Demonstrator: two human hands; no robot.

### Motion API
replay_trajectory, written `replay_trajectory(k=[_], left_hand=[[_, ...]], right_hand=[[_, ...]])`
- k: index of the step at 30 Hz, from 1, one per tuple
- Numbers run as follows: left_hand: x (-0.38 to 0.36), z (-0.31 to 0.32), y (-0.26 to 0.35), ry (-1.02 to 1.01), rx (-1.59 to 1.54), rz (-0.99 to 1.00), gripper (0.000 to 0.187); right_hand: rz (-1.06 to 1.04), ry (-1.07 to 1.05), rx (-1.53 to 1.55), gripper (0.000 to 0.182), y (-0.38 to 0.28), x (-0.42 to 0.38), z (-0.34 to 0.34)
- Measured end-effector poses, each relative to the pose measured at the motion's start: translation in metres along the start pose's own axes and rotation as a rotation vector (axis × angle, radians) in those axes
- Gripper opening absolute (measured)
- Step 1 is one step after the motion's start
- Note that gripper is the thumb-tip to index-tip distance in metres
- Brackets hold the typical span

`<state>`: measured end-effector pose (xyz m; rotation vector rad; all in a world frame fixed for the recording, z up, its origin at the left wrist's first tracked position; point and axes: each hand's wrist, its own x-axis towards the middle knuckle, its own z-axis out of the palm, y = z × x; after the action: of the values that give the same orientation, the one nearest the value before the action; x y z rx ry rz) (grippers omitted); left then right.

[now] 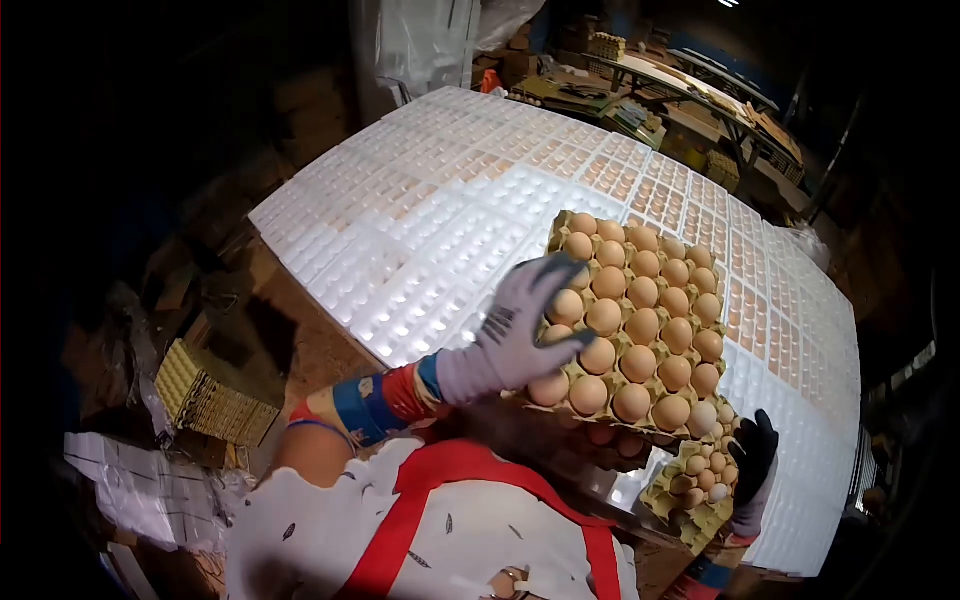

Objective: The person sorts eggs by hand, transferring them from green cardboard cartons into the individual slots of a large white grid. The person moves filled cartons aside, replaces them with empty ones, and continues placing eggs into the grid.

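Left hand (520,318), spread wide, lies over fragile eggs (637,363); the bendy egg tray (559,226) wants under-edge support. Right hand (756,450), grip unclear, is beside smaller-looking eggs (697,465).

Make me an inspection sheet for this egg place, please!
Surface: white trays spread wide, many holding eggs
Job's things: big carton with rows of eggs; lower carton, also with eggs
Clutter: stack of yellowish cartons at left
Grip: gloved left hand over the big carton's left side; gloved right hand beside the lower carton; can't tell if either holds anything
Cables: nothing seen
Surroundings: dim; long table behind
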<state>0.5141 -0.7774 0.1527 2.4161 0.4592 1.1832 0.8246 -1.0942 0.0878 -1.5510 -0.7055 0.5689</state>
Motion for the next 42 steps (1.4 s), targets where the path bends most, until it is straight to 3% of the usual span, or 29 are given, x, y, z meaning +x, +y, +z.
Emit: replay_trajectory(k=[2, 4, 5, 8, 10, 12, 14, 15, 18, 20, 21, 24, 27, 30, 36, 37, 40, 42], left_hand=[[-0.043, 0.012, -0.058, 0.000, -0.505, -0.494, 0.066], [-0.056, 0.020, -0.061, -0.056, -0.877, -0.658, 0.058], [-0.062, 0.031, -0.074, -0.123, -0.728, -0.503, 0.058], [-0.071, 0.058, -0.099, -0.129, -0.256, -0.076, 0.059], [-0.042, 0.047, -0.072, -0.059, -1.021, -0.620, 0.061], [-0.027, 0.028, -0.059, -0.163, -0.937, -0.679, 0.077], [-0.032, 0.046, -0.072, -0.192, -0.494, -0.702, 0.095], [-0.028, 0.041, -0.072, -0.191, -0.555, -0.704, 0.105], [-0.016, 0.034, -0.087, -0.314, -0.640, -0.789, 0.108], [-0.016, 0.044, -0.091, -0.242, -0.694, -0.750, 0.085], [-0.007, 0.007, -0.072, -0.395, -0.567, -0.819, 0.091], [-0.018, 0.026, -0.080, -0.395, -0.429, -0.775, 0.100], [-0.003, 0.008, -0.083, -0.427, -0.661, -0.824, 0.104], [0.010, 0.052, -0.101, -0.245, -0.952, -0.746, 0.102], [-0.003, 0.041, -0.114, -0.160, -0.745, -0.662, 0.089], [-0.012, 0.059, -0.127, -0.139, -0.891, -0.648, 0.081], [0.027, 0.016, -0.104, -0.268, -1.737, -0.823, 0.060], [0.038, 0.027, -0.110, -0.384, -1.510, -0.735, 0.058]], right_hand=[[0.032, -0.054, 0.111, 0.052, -0.004, 0.034, 0.026], [0.181, -0.161, 0.428, 0.057, -0.014, 0.069, 0.045], [0.052, -0.356, 0.407, 0.062, -0.016, 0.086, 0.052], [0.128, -0.427, 0.400, 0.066, -0.029, 0.110, 0.078], [0.240, -0.446, 0.478, 0.065, -0.052, 0.096, 0.110], [0.361, -0.457, 0.584, 0.061, -0.085, 0.072, 0.146], [0.375, -0.404, 0.557, 0.060, -0.078, 0.075, 0.143], [0.372, -0.409, 0.546, 0.060, -0.084, 0.069, 0.150], [0.349, -0.413, 0.544, 0.060, -0.102, 0.058, 0.175], [0.322, -0.381, 0.488, 0.060, -0.075, 0.077, 0.149], [0.006, -0.189, 0.095, 0.059, -0.003, 0.107, 0.075], [0.229, -0.216, 0.358, 0.059, -0.054, 0.080, 0.136], [0.316, -0.207, 0.385, 0.059, -0.058, 0.065, 0.173], [0.398, -0.205, 0.414, 0.060, -0.058, 0.056, 0.192], [0.475, -0.201, 0.529, 0.060, -0.078, 0.055, 0.170], [0.491, -0.205, 0.553, 0.060, -0.084, 0.058, 0.167], [0.511, -0.247, 0.600, 0.060, -0.090, 0.076, 0.161], [0.507, -0.248, 0.572, 0.056, -0.089, 0.087, 0.159]])
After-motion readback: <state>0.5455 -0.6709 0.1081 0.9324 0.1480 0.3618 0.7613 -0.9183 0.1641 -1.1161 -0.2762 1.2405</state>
